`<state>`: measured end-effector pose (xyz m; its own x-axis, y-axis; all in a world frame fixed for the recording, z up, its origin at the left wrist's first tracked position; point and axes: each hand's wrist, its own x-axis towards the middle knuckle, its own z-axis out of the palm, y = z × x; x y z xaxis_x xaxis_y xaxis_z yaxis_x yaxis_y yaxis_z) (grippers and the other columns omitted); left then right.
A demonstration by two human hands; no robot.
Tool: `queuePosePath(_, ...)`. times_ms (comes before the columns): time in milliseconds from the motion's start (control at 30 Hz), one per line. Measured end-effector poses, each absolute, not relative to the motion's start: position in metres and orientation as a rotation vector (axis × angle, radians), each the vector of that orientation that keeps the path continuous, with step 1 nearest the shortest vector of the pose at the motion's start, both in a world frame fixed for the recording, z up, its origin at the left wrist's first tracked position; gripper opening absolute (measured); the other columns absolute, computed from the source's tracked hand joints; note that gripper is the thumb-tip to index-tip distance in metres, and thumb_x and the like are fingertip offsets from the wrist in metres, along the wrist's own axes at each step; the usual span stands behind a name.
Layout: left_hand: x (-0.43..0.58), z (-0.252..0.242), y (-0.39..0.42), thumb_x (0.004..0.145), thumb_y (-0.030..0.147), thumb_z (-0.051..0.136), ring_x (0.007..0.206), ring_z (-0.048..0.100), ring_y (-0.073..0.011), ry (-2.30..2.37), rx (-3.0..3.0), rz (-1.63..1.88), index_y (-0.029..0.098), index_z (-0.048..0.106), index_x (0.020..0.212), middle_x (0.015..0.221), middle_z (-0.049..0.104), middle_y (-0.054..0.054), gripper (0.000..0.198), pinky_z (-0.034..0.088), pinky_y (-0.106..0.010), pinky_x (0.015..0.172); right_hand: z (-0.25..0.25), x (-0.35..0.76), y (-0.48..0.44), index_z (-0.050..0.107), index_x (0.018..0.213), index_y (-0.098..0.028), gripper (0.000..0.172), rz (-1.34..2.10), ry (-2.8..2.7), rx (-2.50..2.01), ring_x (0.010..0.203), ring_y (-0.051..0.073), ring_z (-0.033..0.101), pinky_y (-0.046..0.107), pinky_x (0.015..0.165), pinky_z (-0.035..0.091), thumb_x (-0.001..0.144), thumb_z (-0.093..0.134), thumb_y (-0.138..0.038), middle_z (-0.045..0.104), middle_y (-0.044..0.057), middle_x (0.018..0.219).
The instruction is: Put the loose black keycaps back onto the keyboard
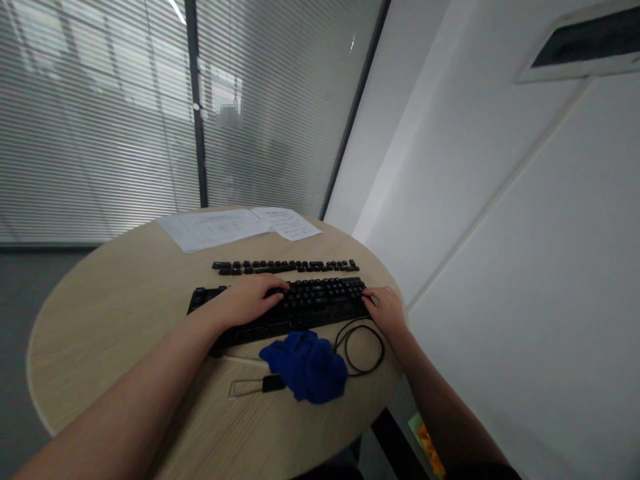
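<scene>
Left hand [253,297] lies palm down over the black keyboard [310,310], with its thumb and first finger a little apart above the keys, and I cannot tell if it pinches one. Right hand [390,312] has bent fingers and a thumb at the keyboard's right end; I cannot tell if they grip it. The left arm [150,393] comes in over the near left edge of the table [100,320], and the right arm [440,400] comes over the right edge.

The keyboard is long and flat, with keys in rows at the back and a flat, dark strip in front. It sits in the middle of the table, its long side going left to right, its right end near the right edge.

Just behind it are two rows of loose keys [287,267]. In front are a crumpled blue cloth [307,367], a looped black cord [383,353] and a small wire tool [273,383], nearer the front edge. White papers [215,230] lie by the far edge
</scene>
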<state>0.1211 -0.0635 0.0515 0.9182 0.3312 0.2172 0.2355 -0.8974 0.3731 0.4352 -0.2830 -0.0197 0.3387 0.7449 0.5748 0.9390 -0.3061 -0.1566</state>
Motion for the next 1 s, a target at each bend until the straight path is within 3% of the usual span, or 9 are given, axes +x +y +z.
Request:
queuePosePath(667,0.1216,0.0522,-0.0627,0.094,0.035,0.048,0.118,0.066,-0.0254,0.421,2.750,0.368,0.021,0.070,0.122,0.128,0.072,-0.009,0.039,0.048,-0.040,0.107,-0.0162,0.4360,-0.2862,0.079,0.103,-0.024,0.020,-0.560,-1.479,-2.202,0.102,0.026,0.066,0.040,0.097,0.046,0.092,0.064,-0.029,0.079,0.006,0.105)
queuePosePath(1000,0.1226,0.0511,-0.0618,0.092,0.036,0.048,0.118,0.065,-0.0264,0.429,2.744,0.375,0.019,0.070,0.122,0.127,0.072,-0.009,0.040,0.048,-0.040,0.107,-0.0203,0.4420,-0.2831,0.081,0.100,-0.021,0.028,-0.554,-1.485,-2.136,0.112,0.026,0.064,0.043,0.103,0.047,0.086,0.058,-0.015,0.074,0.010,0.118)
